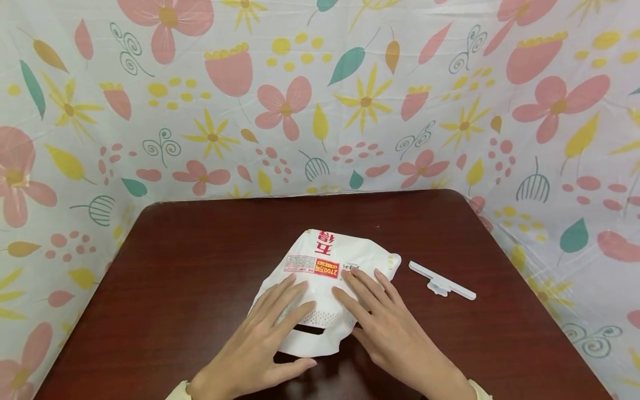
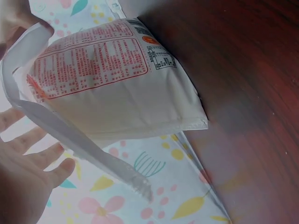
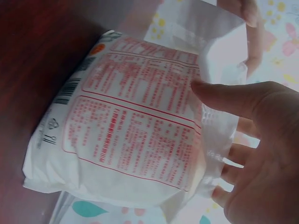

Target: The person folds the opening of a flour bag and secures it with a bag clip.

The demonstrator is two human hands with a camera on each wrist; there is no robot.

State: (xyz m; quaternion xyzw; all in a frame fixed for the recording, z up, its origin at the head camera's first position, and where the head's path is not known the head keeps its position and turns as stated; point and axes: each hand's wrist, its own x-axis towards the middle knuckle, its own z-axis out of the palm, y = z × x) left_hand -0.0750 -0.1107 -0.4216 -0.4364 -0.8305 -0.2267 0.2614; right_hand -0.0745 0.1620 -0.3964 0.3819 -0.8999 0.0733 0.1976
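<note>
Head view: left hand (image 1: pixel 260 339), right hand (image 1: pixel 387 328) flat, pressing bag (image 1: pixel 330 266).

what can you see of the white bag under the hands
The white plastic bag lies flat near the middle of the dark wooden table, part filled and bulging. It carries red printed text panels, a red label and a barcode. Its open top, with a cut-out handle slot and a dotted strip, points toward the person. The left hand and the right hand press on it with straight fingers. A white sealing clip lies apart, to its right.
</note>
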